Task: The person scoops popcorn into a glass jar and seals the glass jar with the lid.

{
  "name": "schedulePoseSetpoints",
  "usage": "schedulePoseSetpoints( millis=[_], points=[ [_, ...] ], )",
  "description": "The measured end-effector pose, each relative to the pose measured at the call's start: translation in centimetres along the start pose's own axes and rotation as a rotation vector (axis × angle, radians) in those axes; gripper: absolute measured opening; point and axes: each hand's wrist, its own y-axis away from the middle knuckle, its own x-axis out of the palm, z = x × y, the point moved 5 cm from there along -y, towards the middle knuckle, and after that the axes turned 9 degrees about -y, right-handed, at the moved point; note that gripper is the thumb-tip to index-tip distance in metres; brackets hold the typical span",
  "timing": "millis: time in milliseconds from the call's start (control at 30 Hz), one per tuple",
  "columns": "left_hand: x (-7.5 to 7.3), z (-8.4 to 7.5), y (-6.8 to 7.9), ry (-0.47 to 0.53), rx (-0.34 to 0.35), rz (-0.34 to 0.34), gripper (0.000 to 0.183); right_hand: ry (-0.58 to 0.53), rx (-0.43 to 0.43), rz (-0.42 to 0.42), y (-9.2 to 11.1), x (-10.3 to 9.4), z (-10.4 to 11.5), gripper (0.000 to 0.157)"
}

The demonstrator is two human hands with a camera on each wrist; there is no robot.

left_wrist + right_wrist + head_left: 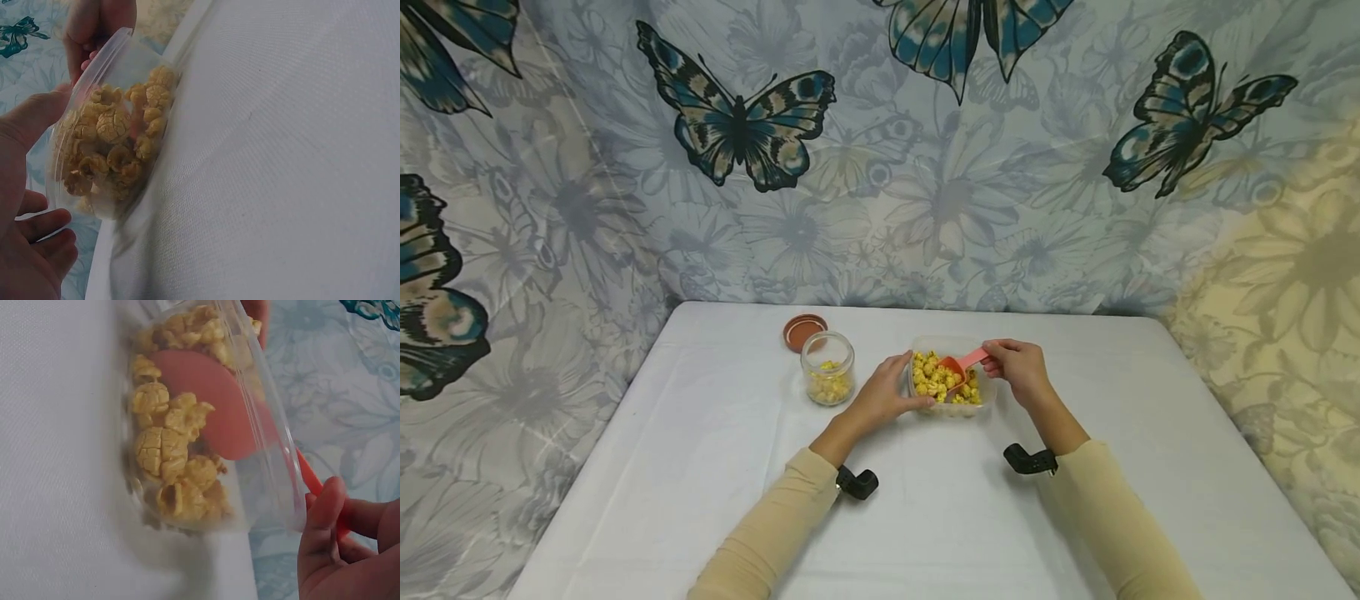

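Observation:
A clear plastic container (955,410) with yellow caramel popcorn (928,375) in it sits on the table. My left hand (883,389) holds its left end, thumb along the near side and fingers toward the far side. In the left wrist view that thumb lies at the container's rim (94,65). My right hand (1022,367) pinches the handle of a pink-red scoop (973,357) over the right side. Through the clear wall in the right wrist view, the scoop's bowl (209,394) is down among the popcorn pieces.
Left of the container stands an open glass jar (844,357), its lower part holding popcorn. A reddish-brown lid (805,332) lies just behind it. White cloth covers the table (700,467), and butterfly-patterned fabric (880,225) hangs behind and at the sides.

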Motion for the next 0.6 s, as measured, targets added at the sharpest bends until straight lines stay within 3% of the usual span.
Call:
schedulePoseSetpoints(
  millis=[600],
  points=[
    [-0.2, -0.2, -0.1, -0.021, 0.009, -0.005, 0.093, -0.173, 0.14, -0.01, -0.4, -1.5, -0.9, 0.042]
  ],
)
